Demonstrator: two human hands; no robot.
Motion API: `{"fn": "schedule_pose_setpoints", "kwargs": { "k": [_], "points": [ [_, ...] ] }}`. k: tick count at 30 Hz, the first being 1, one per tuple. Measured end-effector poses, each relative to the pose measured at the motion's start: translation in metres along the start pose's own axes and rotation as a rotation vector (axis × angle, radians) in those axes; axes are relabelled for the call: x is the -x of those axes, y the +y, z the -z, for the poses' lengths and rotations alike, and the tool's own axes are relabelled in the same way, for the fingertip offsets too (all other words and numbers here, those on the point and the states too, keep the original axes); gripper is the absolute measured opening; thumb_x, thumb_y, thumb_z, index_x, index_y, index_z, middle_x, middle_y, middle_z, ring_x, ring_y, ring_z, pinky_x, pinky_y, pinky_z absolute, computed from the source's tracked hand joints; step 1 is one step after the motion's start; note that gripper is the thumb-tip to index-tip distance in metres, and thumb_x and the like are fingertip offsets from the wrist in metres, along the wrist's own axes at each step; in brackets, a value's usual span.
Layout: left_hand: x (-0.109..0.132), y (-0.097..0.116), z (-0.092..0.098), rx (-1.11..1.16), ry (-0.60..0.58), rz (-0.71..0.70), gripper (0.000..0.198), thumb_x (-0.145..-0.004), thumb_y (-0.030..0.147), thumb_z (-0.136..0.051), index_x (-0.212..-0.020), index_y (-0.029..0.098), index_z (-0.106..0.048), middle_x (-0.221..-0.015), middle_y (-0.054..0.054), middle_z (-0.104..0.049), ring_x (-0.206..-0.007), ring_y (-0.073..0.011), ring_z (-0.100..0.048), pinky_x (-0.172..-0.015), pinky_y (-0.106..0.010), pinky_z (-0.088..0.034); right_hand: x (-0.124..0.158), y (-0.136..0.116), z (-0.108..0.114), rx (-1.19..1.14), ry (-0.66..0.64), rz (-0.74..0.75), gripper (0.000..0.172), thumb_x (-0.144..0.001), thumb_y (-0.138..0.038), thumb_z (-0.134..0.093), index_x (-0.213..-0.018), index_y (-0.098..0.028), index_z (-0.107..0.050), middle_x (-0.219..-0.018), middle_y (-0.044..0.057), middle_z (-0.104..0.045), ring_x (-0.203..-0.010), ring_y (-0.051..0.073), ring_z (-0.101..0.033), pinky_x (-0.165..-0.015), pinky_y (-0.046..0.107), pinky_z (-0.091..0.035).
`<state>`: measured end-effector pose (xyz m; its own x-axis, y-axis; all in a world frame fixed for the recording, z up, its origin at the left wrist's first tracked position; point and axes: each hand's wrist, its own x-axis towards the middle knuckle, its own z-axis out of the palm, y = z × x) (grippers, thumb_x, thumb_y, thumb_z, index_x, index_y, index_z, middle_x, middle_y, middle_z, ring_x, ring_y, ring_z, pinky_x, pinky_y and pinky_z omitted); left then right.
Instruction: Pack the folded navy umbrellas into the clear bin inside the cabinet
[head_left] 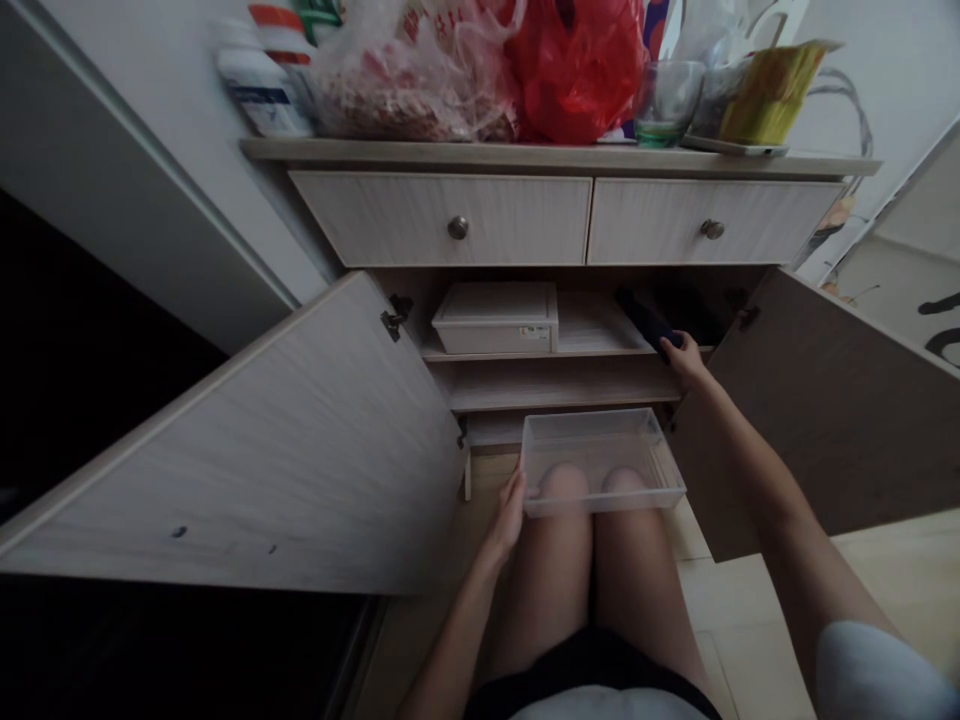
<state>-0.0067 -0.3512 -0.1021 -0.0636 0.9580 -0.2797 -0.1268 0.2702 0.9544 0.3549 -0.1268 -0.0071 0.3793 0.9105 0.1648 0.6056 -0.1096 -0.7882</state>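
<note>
The left hand [509, 520] held the short end of a clear plastic tray [602, 463], its fingers [517, 492] closed narrowly around the rim. The tray was a shallow, ribbed rectangle, and the knees [592, 485] showed faintly through its base. It sat just in front of the open cupboard, directly over the knees, though I couldn't tell whether it touched them.

The right hand [684, 360] reached into the cupboard, with its fingers [670, 343] narrowed against the end of a dark, matte object [646, 318] on the shelf. The shadow hid its shape, and I couldn't tell whether the fingers had closed around it.

Beside that object stood a white plastic box [495, 318] with a lid and a small label too blurred to read. Two wood-grain cupboard doors [225, 445] stood open, and above them were two drawers [442, 218] with round metal knobs. On the cabinet top [525, 151] sat a white bottle [259, 92] with a red cap and a blue-banded label, also unreadable, plus a crinkled clear bag [405, 85], a glossy red plastic bag [576, 70], a glass tumbler [669, 100] and a yellow packet [772, 92]. Below, black shorts [592, 665] and a pale sleeve [874, 680] showed at the bottom of the view.
</note>
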Motion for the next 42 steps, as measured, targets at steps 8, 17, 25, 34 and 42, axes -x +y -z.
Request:
{"fn": "schedule_pose_setpoints", "kwargs": {
  "k": [8,17,25,34,42],
  "points": [
    [-0.002,-0.005,-0.002,0.023,0.001,-0.017,0.095,-0.075,0.074,-0.066,-0.149,0.017,-0.051,-0.151,-0.014,-0.052,-0.125,-0.0376,-0.062,-0.103,-0.048,-0.052,0.090,0.011,0.083,-0.123,-0.591,0.487,0.060,-0.085,-0.065,-0.063,-0.126,-0.021,-0.058,-0.111,0.009,-0.066,-0.100,0.025,-0.063,-0.090,0.037,-0.053],
    [-0.003,-0.009,-0.001,0.013,0.010,-0.016,0.082,-0.083,0.069,-0.063,-0.151,0.025,-0.049,-0.159,-0.010,-0.043,-0.099,-0.0283,-0.073,-0.104,-0.047,-0.051,0.142,-0.003,0.060,0.333,-0.843,0.797,0.035,-0.096,-0.035,-0.054,-0.125,-0.016,-0.059,-0.108,0.013,-0.070,-0.091,0.024,-0.066,-0.086,0.035,-0.050],
    [-0.007,-0.015,0.002,0.025,0.008,-0.049,0.095,-0.075,0.073,-0.067,-0.150,0.019,-0.049,-0.154,-0.013,-0.049,-0.103,-0.0313,-0.072,-0.103,-0.049,-0.051,0.143,0.007,0.019,0.455,-0.740,0.870,0.039,-0.092,-0.026,-0.062,-0.129,-0.015,-0.057,-0.117,0.016,-0.069,-0.107,0.026,-0.066,-0.094,0.037,-0.047],
    [0.000,-0.008,0.004,-0.059,0.002,-0.067,0.083,-0.078,0.069,-0.065,-0.146,0.021,-0.056,-0.149,-0.011,-0.055,-0.108,-0.0336,-0.071,-0.097,-0.046,-0.055,0.160,-0.015,-0.010,0.932,-0.515,0.768,0.020,-0.094,-0.030,-0.067,-0.108,-0.016,-0.069,-0.110,0.014,-0.068,-0.105,0.027,-0.066,-0.090,0.034,-0.047],
    [0.002,-0.007,0.004,-0.090,0.019,-0.078,0.073,-0.083,0.064,-0.061,-0.143,0.021,-0.058,-0.143,-0.011,-0.062,-0.108,-0.0334,-0.072,-0.097,-0.047,-0.056,0.151,-0.020,-0.011,0.947,-0.550,0.811,0.027,-0.090,-0.038,-0.072,-0.109,-0.019,-0.071,-0.109,0.013,-0.071,-0.100,0.026,-0.068,-0.084,0.033,-0.045]
  ]
}}
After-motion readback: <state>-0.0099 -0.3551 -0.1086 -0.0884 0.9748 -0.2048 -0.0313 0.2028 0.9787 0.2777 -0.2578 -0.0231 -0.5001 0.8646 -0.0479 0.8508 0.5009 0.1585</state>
